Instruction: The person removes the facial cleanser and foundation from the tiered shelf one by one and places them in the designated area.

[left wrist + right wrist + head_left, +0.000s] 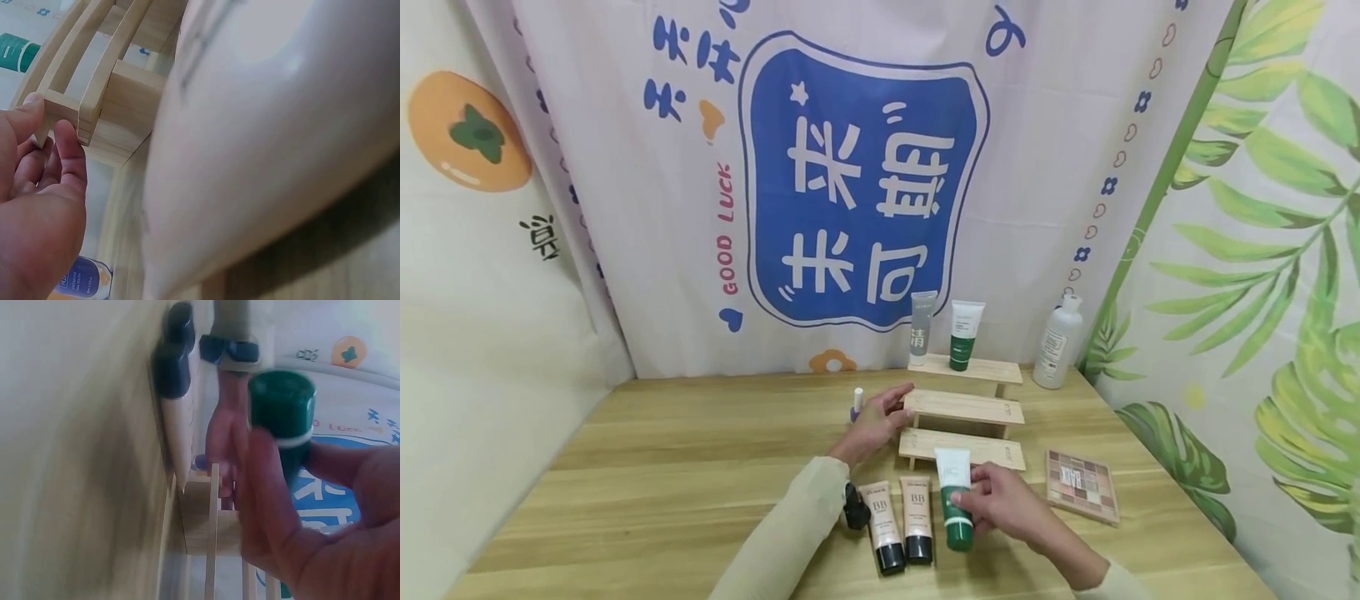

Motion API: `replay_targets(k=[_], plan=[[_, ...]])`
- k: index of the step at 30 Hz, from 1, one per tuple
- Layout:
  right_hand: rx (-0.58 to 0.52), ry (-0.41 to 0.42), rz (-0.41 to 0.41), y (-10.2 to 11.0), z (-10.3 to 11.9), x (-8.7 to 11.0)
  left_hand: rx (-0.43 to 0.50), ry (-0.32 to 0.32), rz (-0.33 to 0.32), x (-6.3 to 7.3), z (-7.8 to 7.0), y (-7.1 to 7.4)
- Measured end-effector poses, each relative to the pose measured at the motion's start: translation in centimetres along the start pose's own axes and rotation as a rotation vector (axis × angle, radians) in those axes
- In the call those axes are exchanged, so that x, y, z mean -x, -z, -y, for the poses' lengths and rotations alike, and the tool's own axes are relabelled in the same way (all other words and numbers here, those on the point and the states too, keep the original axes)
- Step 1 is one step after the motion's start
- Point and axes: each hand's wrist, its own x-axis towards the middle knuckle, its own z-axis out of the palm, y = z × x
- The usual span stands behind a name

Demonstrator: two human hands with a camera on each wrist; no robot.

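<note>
My right hand [1004, 502] holds a white and green squeeze tube [954, 475], cap down, in front of the lowest tier of a wooden step stand [962, 448]. In the right wrist view its green cap [282, 403] shows between thumb and fingers. My left hand [874, 427] is at the stand's left side; in the left wrist view the thumb and fingers [72, 156] pinch the end of a tier. Two BB cream tubes [882, 521] with black caps lie below the stand. On its top tier stand a grey tube [921, 329] and another white and green tube [966, 335].
A small bottle with a white cap [858, 400] stands just behind my left hand. To the stand's right are a white bottle [1060, 343] and an eyeshadow palette [1082, 487] lying flat. Printed curtains [647, 250] hang behind and beside the wooden table [647, 483].
</note>
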Motion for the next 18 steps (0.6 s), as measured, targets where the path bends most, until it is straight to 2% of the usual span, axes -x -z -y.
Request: replay_targets(k=[3,6,12,18], plan=[[0.006,-0.020,0.077,0.1,-0.5,0.7,0.004,-0.015,-0.003,-0.2,0.3,-0.2],[0.022,-0.018,0.109,0.0,-0.8,1.0,-0.001,-0.027,-0.013,-0.2,0.4,-0.1],[0.060,0.001,0.117,-0.3,-1.4,0.5,-0.019,-0.010,-0.018,-0.2,0.3,0.0],[0.177,-0.007,0.087,-0.3,-1.7,0.0,-0.032,-0.013,-0.016,-0.3,0.4,0.0]])
